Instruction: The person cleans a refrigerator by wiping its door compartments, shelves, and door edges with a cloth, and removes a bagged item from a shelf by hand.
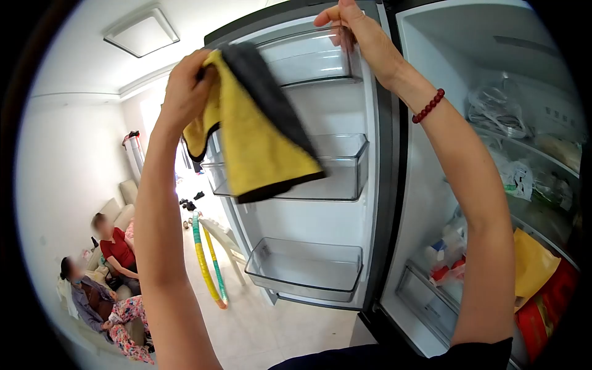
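Observation:
My left hand (188, 83) is closed on the top of a yellow and dark grey cloth (259, 139) with black edging. The cloth hangs down in front of the fridge door's shelves, slightly blurred. My right hand (367, 40) is up at the right end of the clear top door bin (308, 58), its fingers bent over the rim and partly seen through the plastic. Below are a clear middle door bin (333, 176) and a clear bottom door bin (305, 268). The fridge door (308, 222) stands open.
To the right, the fridge compartment holds plastic bags (496, 108), a yellow package (533, 265) and red packaging (546, 314). Two people (117, 246) sit on a sofa at left. A hula hoop (202, 265) leans by a white chair (225, 243) behind the door.

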### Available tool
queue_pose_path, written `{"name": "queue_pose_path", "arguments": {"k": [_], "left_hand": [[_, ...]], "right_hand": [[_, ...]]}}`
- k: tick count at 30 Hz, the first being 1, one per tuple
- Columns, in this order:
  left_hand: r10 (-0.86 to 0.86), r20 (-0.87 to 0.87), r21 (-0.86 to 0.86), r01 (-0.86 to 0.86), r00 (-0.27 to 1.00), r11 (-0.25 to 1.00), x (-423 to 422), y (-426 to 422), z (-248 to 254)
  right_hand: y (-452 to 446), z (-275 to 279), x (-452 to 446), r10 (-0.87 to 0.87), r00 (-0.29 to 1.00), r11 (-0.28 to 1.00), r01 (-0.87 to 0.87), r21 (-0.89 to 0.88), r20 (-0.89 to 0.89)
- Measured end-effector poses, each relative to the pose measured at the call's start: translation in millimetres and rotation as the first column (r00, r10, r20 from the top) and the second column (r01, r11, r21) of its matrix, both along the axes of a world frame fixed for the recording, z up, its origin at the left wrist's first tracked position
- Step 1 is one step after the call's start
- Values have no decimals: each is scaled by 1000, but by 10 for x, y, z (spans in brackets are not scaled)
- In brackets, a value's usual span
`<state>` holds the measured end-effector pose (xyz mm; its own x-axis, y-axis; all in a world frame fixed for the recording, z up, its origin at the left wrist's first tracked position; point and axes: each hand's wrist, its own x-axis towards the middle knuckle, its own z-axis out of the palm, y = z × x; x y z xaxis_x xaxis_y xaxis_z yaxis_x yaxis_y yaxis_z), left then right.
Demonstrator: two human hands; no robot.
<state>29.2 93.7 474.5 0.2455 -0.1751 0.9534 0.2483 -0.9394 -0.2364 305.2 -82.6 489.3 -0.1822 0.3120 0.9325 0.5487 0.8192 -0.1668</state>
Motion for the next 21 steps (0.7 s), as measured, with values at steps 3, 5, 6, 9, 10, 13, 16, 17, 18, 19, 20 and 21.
{"name": "queue_pose_path", "arguments": {"k": [3,5,6,9,10,13,16,17,18,19,20,21], "left_hand": [[-311,280,-135,358,908,924,-237,473,-227],[-483,554,-393,725,678,566,-416,343,-474],[-485,637,-407,796,599,448,-514,304,-629],[-620,668,-342,910,411,234,-745,231,-1179],[-686,635,-325,928,355,179,-807,221,-1375],[-722,670,-311,948,170,-65,-900,110,-1978],[-654,755,-266,936,52,-233,-977,-39,-2526],[-630,776,-253,932,35,-259,-999,-96,-2671],[-604,796,-246,928,29,-280,-1022,-158,-2802],[-584,811,-241,926,26,-292,-1044,-227,-2927],[-565,824,-236,925,29,-297,-1068,-295,-3034],[-548,835,-239,925,41,-295,-1083,-365,-3130]], "right_hand": [[-32,-24,11,-102,993,994,100,40,65],[-24,-50,-2,-154,987,985,150,86,41],[18,-42,21,-76,997,995,74,70,28],[-24,-15,295,-155,976,984,139,109,152],[-39,-47,258,-176,969,972,144,184,171],[-52,-16,404,-412,890,895,355,269,197],[-98,-31,299,-545,804,820,452,351,239],[-78,-23,316,-551,807,817,469,335,214],[-53,-24,326,-579,795,794,501,344,180],[-31,-23,360,-602,774,775,507,377,195],[-16,-24,411,-624,753,755,512,410,208],[-5,-19,454,-646,731,733,516,444,217]]}}
